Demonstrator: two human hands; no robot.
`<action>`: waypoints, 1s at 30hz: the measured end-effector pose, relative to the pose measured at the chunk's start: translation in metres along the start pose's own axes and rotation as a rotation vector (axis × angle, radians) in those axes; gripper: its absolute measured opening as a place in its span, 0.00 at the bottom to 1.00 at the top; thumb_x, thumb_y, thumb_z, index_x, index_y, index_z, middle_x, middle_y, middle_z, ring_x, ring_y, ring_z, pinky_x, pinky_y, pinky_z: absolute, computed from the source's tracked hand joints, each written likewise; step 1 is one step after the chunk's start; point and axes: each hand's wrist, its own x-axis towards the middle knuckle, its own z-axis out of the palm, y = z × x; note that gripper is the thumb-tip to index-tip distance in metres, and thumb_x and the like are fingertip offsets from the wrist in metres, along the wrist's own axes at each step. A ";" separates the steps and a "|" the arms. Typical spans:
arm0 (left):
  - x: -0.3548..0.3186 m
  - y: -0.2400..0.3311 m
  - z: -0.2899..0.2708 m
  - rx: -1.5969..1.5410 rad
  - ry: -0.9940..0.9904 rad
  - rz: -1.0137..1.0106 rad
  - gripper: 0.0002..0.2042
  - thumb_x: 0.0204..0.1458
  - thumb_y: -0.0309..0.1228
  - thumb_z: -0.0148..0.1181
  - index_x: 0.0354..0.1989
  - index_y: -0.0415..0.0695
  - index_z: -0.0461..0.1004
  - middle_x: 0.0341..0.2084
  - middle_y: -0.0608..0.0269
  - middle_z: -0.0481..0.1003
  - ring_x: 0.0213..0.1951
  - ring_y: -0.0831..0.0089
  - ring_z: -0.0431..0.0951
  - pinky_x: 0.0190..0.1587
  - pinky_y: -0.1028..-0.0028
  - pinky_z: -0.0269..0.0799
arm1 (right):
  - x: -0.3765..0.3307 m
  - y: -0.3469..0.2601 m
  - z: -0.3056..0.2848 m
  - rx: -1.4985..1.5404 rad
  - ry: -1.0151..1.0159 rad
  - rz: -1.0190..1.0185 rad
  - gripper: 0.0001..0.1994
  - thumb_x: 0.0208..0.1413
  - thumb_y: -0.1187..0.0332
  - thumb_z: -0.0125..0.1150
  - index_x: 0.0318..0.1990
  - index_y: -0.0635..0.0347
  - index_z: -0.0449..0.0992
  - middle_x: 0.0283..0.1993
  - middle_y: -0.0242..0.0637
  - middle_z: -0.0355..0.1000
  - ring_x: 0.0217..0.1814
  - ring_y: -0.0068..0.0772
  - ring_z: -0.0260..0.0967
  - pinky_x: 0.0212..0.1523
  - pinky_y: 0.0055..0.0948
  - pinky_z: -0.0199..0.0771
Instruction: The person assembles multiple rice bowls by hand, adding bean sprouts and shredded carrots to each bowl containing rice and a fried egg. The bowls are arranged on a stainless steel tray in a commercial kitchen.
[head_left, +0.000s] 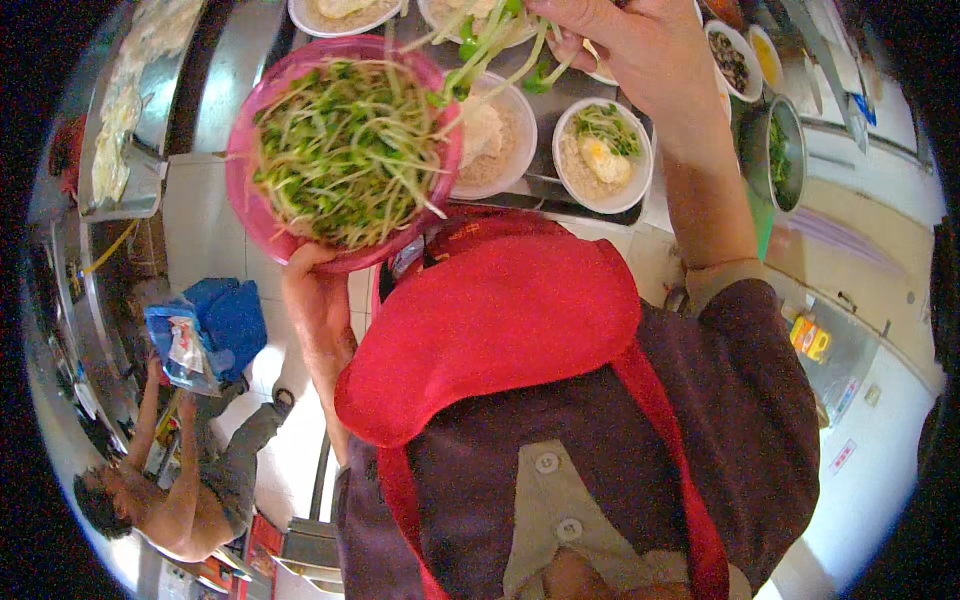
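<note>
My left hand (315, 295) grips a round pink bowl (240, 165) from below, its thumb on the near side. Pale stems and green leaves of sprouts (345, 150) heap up inside it. Up at the top, my right hand (640, 50) pinches a loose bunch of sprouts (490, 45) over white bowls; its fingertips are partly cut off by the picture's edge. Beside the pink bowl stands a white bowl (530, 130) of rice with a pale topping. To its right, another white bowl (606, 207) holds rice, an egg and some sprouts.
More rice bowls (340, 28) line the top edge. At right are a small bowl (757, 92) of dark bits and a metal bowl (790, 195) of greens. A tray (150, 200) with egg lies far left. A person (190, 500) handles a blue container (225, 320) at lower left.
</note>
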 end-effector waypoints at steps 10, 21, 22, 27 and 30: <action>-0.007 0.023 -0.041 0.008 0.171 0.062 0.29 0.33 0.16 0.46 0.53 0.38 0.62 0.49 0.54 0.67 0.52 0.58 0.67 0.55 0.58 0.64 | 0.006 0.130 -0.033 -0.942 -0.362 -0.165 0.12 0.47 0.70 0.57 0.39 0.64 0.75 0.35 0.45 0.72 0.37 0.45 0.70 0.39 0.35 0.70; -0.015 0.019 -0.038 0.038 0.121 0.032 0.27 0.33 0.18 0.48 0.50 0.35 0.64 0.47 0.51 0.69 0.51 0.58 0.68 0.57 0.59 0.62 | 0.026 0.192 0.011 -1.131 -0.583 -0.205 0.12 0.44 0.70 0.59 0.37 0.64 0.73 0.34 0.47 0.71 0.40 0.50 0.69 0.40 0.42 0.69; -0.016 0.019 -0.036 0.025 0.101 0.031 0.26 0.34 0.18 0.48 0.50 0.35 0.64 0.47 0.51 0.69 0.51 0.58 0.68 0.57 0.59 0.62 | 0.026 0.191 0.012 -1.077 -0.589 -0.228 0.12 0.44 0.70 0.59 0.38 0.63 0.73 0.34 0.47 0.71 0.40 0.50 0.69 0.41 0.42 0.69; -0.015 0.018 -0.039 0.012 0.116 0.011 0.26 0.35 0.18 0.48 0.50 0.34 0.64 0.47 0.51 0.69 0.51 0.58 0.68 0.56 0.59 0.62 | 0.024 0.186 0.004 -0.899 -0.590 -0.189 0.14 0.46 0.67 0.59 0.41 0.61 0.73 0.35 0.45 0.71 0.41 0.49 0.69 0.41 0.42 0.69; -0.012 0.017 -0.039 0.027 0.106 0.018 0.26 0.35 0.18 0.48 0.50 0.35 0.64 0.47 0.51 0.69 0.51 0.57 0.68 0.56 0.59 0.63 | 0.029 0.186 0.003 -1.081 -0.565 -0.139 0.14 0.46 0.66 0.59 0.41 0.59 0.73 0.36 0.44 0.72 0.41 0.48 0.69 0.40 0.41 0.69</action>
